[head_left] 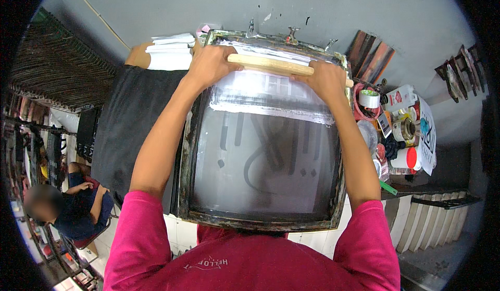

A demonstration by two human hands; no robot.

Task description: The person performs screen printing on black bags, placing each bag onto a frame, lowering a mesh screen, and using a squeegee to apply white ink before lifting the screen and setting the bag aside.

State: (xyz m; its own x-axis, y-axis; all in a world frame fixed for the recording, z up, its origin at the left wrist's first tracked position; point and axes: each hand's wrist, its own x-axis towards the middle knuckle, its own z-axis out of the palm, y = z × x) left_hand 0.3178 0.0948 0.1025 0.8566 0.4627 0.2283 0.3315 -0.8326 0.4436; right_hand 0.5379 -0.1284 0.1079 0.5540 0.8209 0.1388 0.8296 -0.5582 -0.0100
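Both my hands grip a wooden-handled squeegee [270, 64] at the far part of a screen-printing frame [260, 222]. My left hand [211, 64] is closed round the handle's left end. Near its right end, my right hand [328, 80] is wrapped over the wood, and a short tip sticks out beyond it. White ink [271, 111] lies in a band across the mesh on the near side of the squeegee. Large dark lettering strokes and a curved shape show through the grey mesh [281, 171] closer to me. Metal hinge clamps [291, 35] stand along the far edge.
Black fabric [138, 129] lies left of the frame, with folded white sheets [171, 51] behind it. Right of the frame are jars, a tape roll [369, 99] and a red-lidded tub [409, 158]. Hangers [67, 62] line the left; a person [86, 202] sits below them.
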